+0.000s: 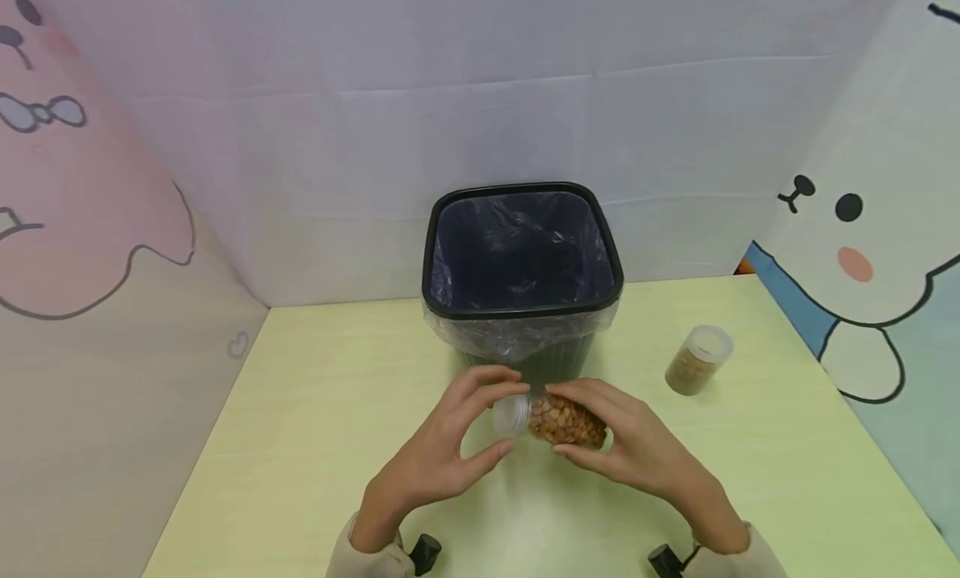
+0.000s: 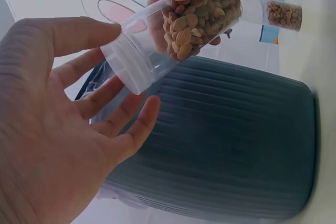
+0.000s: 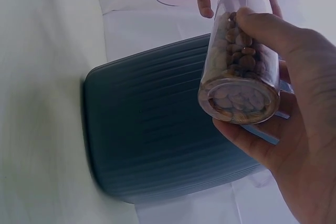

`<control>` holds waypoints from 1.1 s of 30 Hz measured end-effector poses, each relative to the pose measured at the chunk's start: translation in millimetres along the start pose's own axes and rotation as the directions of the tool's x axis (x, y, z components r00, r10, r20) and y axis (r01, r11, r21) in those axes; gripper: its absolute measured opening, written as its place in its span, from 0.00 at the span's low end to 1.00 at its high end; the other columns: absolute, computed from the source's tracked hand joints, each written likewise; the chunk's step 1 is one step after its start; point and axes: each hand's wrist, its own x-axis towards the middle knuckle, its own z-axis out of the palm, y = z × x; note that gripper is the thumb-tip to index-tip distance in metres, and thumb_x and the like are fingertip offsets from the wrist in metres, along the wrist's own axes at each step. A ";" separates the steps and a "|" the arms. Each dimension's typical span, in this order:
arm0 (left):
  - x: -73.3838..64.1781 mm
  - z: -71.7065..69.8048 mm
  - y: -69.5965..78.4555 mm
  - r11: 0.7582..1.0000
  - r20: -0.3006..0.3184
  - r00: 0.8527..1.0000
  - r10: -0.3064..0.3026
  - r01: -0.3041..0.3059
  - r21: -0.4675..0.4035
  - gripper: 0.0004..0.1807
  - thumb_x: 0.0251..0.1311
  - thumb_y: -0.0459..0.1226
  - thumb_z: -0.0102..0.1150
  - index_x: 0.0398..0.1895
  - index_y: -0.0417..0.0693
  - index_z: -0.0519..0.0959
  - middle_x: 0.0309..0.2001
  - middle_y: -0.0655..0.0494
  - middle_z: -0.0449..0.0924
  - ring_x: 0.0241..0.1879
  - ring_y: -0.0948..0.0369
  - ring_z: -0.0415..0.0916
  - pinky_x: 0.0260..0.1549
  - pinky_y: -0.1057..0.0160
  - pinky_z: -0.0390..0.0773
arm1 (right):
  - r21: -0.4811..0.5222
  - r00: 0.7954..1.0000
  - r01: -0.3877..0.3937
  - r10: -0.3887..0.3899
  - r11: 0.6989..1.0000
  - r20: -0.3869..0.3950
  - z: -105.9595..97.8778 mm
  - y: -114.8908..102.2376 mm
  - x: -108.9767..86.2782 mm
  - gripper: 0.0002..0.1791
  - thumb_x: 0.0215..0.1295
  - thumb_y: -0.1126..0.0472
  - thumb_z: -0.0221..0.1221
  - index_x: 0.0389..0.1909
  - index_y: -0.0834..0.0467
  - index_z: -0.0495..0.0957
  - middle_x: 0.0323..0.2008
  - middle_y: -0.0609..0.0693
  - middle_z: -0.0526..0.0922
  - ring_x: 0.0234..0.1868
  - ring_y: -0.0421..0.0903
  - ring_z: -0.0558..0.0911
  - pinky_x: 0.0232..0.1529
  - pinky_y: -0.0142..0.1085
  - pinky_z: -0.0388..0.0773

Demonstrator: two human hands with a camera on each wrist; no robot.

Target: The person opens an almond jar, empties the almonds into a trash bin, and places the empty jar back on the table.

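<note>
My right hand grips a clear jar by its body, thumb on the near side and fingers behind. Almonds fill its base end, and the jar lies tilted sideways in the air. A translucent white lid closes the end facing left. My left hand curves loosely about this lid, with fingers spread. Its thumb tip lies at the lid's rim in the left wrist view, but in the head view a small gap shows; firm contact cannot be made out. The right wrist view shows the jar's round base.
Just beyond the hands stands a dark bin with a black rim and a clear plastic liner. Another lidded jar with brown contents stands on the pale yellow-green table at the right. White cloth hangs behind, with cartoon-printed sides.
</note>
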 end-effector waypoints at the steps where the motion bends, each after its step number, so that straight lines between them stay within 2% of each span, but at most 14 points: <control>1: -0.3 0.2 -0.3 1.000 0.002 1.000 0.011 -0.011 0.002 0.36 0.64 0.33 0.70 0.74 0.55 0.69 0.72 0.51 0.67 0.72 0.54 0.66 0.60 0.57 0.79 | 0.002 1.000 0.001 -0.001 1.000 0.001 0.2 0.4 -0.3 0.40 0.53 0.56 0.80 0.68 0.55 0.77 0.60 0.47 0.83 0.58 0.45 0.84 0.54 0.33 0.84; 6: -0.9 0.6 -2.0 1.000 -0.004 1.000 0.020 -0.020 -0.010 0.34 0.61 0.29 0.69 0.71 0.54 0.72 0.71 0.52 0.69 0.70 0.55 0.68 0.56 0.59 0.81 | 0.006 1.000 -0.001 0.001 1.000 0.009 0.2 1.2 -0.8 0.40 0.54 0.55 0.80 0.68 0.53 0.76 0.59 0.46 0.83 0.58 0.44 0.84 0.53 0.35 0.85; 14: -1.7 -0.2 -4.1 0.999 -0.012 1.000 0.001 -0.001 -0.054 0.33 0.61 0.30 0.72 0.70 0.52 0.75 0.69 0.53 0.71 0.67 0.57 0.72 0.54 0.59 0.84 | 0.007 1.000 -0.001 0.001 1.000 0.015 0.7 1.0 -1.0 0.40 0.53 0.55 0.80 0.68 0.54 0.76 0.60 0.46 0.83 0.58 0.44 0.84 0.56 0.31 0.82; 21: -1.7 0.9 -5.2 0.999 -0.031 1.000 -0.003 0.002 -0.045 0.31 0.60 0.34 0.73 0.68 0.52 0.77 0.66 0.55 0.74 0.63 0.59 0.75 0.49 0.60 0.83 | 0.010 1.000 0.003 -0.003 1.000 0.013 1.1 2.6 -2.9 0.40 0.54 0.55 0.80 0.68 0.53 0.76 0.60 0.46 0.83 0.59 0.44 0.83 0.58 0.27 0.80; 26: -1.3 1.7 -6.3 0.999 -0.046 0.999 -0.030 0.028 -0.031 0.31 0.62 0.39 0.74 0.69 0.56 0.76 0.63 0.57 0.76 0.60 0.61 0.77 0.47 0.63 0.83 | 0.009 1.000 0.000 0.000 1.000 0.020 0.7 2.5 -3.4 0.40 0.54 0.54 0.79 0.69 0.53 0.76 0.60 0.47 0.83 0.59 0.44 0.83 0.57 0.32 0.82; 33: -1.6 2.8 -7.7 0.998 -0.060 0.996 -0.059 0.058 -0.011 0.29 0.62 0.42 0.75 0.66 0.52 0.78 0.57 0.60 0.78 0.51 0.65 0.78 0.45 0.65 0.82 | 0.007 0.999 -0.016 0.015 1.000 0.039 0.4 2.9 -3.3 0.40 0.55 0.53 0.79 0.69 0.52 0.76 0.60 0.46 0.83 0.59 0.43 0.83 0.56 0.37 0.84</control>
